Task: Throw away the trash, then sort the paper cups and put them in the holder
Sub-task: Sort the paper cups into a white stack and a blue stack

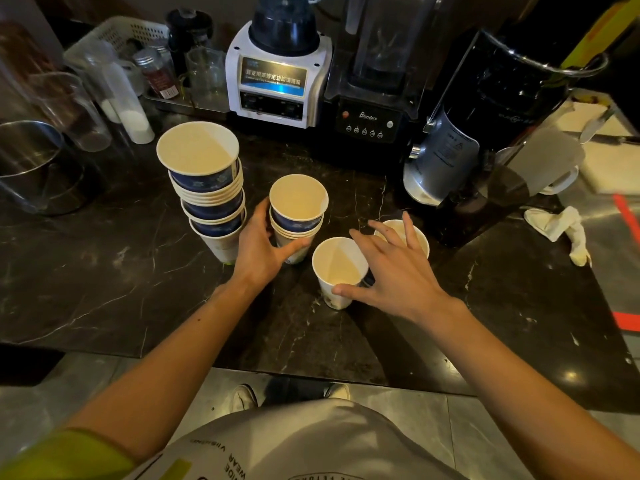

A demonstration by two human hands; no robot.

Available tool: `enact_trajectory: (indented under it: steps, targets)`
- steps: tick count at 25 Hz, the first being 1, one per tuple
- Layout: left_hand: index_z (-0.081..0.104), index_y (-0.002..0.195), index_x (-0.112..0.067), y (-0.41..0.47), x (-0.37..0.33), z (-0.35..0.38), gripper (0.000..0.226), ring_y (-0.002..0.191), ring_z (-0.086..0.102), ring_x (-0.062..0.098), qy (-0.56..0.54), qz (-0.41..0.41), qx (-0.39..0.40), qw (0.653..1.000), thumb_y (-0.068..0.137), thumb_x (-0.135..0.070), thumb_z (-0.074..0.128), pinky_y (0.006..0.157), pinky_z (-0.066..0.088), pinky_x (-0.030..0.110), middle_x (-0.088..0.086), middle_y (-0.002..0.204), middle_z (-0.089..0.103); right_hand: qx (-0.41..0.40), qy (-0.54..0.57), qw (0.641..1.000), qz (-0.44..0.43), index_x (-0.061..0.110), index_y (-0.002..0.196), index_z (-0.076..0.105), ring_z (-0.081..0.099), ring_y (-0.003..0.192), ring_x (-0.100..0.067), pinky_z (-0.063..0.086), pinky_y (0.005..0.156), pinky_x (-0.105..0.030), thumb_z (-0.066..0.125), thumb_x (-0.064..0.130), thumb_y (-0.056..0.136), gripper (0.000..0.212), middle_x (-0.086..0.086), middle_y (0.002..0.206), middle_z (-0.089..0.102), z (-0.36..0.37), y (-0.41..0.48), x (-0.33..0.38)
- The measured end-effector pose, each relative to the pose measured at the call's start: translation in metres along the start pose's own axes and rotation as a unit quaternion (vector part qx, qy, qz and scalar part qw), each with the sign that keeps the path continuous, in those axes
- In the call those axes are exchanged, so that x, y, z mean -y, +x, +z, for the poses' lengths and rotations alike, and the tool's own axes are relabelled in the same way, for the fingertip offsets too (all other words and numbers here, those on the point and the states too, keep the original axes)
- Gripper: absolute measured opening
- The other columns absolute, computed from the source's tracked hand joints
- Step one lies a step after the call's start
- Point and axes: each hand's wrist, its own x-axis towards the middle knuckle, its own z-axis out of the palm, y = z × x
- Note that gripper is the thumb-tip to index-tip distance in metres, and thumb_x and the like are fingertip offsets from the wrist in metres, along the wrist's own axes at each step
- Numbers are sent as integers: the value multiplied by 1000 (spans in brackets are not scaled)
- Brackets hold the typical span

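Observation:
A tall stack of blue-and-white paper cups [207, 188] stands on the dark marble counter [104, 278]. Right of it is a shorter stack of cups [298, 209], and my left hand [259, 251] wraps around its lower part. A single white paper cup [337, 268] stands nearer to me. My right hand [391, 268] is spread beside it, thumb touching its base and fingers apart, not closed on it. Behind my right fingers another single cup [419, 237] is partly hidden. No cup holder can be made out.
Two blenders [277, 71] [377, 81] and a dark grinder [485, 126] line the back of the counter. Clear plastic tubes [114, 91], jars and a metal pot [31, 164] sit at the left. A crumpled white cloth [561, 230] lies at the right.

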Motion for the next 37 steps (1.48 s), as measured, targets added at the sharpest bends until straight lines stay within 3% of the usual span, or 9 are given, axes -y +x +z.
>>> enact_trajectory:
  steps: [5, 10, 13, 17, 20, 22, 25, 30, 37]
  targets:
    - [26, 151, -24, 1, 2, 0, 100, 138, 41, 12, 1, -6, 1, 1000, 69, -37, 84, 109, 41, 34, -2, 152, 43, -38, 46, 998, 3, 15, 145, 43, 35, 142, -22, -7, 119, -53, 36, 82, 83, 92, -3, 140, 58, -2, 2, 9]
    - [26, 149, -26, 4, 1, -2, 102, 137, 44, 14, 12, -4, 9, 1000, 66, -43, 84, 108, 43, 36, -3, 150, 45, 8, 25, 1000, -11, 20, 145, 43, 30, 145, -23, -18, 116, -49, 33, 84, 82, 90, 2, 141, 57, 7, 0, 15]
    - [26, 149, -27, 3, 3, 0, 102, 136, 44, 13, 11, -3, 5, 1000, 67, -41, 85, 108, 43, 36, -4, 150, 45, 10, 37, 999, -12, 19, 145, 43, 32, 143, -22, -16, 117, -46, 36, 88, 76, 98, 1, 142, 55, 7, 1, 13]
    - [26, 149, -27, 2, -1, 0, 104, 129, 42, 3, 10, -9, 11, 1000, 65, -46, 84, 105, 42, 32, -3, 150, 46, -6, 110, 994, -1, 21, 148, 37, 29, 143, -20, -3, 117, -39, 37, 90, 72, 102, -3, 149, 46, 2, 5, 12]
    - [26, 150, -26, 1, -4, -2, 105, 132, 40, 4, 1, -13, 16, 1000, 63, -49, 81, 108, 41, 34, -3, 151, 44, -59, 236, 968, 62, 28, 150, 29, 27, 139, -16, 23, 107, -32, 51, 81, 75, 95, 0, 154, 36, -7, 25, 18]
    - [26, 151, -24, 1, -4, -2, 103, 137, 41, 11, 4, -14, 16, 1000, 66, -43, 82, 111, 41, 40, -1, 152, 43, -59, 293, 951, 79, 27, 153, 21, 28, 141, -18, 27, 101, -29, 64, 73, 74, 101, 1, 156, 29, -13, 49, 24]
    - [26, 150, -22, 1, -5, -4, 100, 138, 43, 18, -2, -7, 26, 1000, 70, -34, 85, 110, 42, 48, 0, 151, 44, -9, 349, 934, 78, 21, 155, 13, 25, 144, -23, 27, 107, -33, 74, 65, 71, 114, -2, 159, 24, -16, 81, 32]
    - [27, 150, -23, -2, -9, -4, 102, 137, 45, 16, -4, -2, 26, 1000, 68, -48, 82, 109, 43, 47, -1, 150, 45, -25, 352, 933, 77, 21, 153, 24, 34, 139, -24, 35, 106, -40, 78, 57, 73, 103, -3, 153, 37, -15, 93, 38]
    - [30, 144, -35, -2, -7, -5, 94, 131, 49, 11, -5, 10, 30, 999, 68, -50, 82, 107, 45, 41, -11, 143, 49, -182, 449, 867, 120, 20, 150, 33, 49, 124, -9, 47, 101, -32, 77, 58, 70, 99, 6, 137, 52, -76, 68, 7]
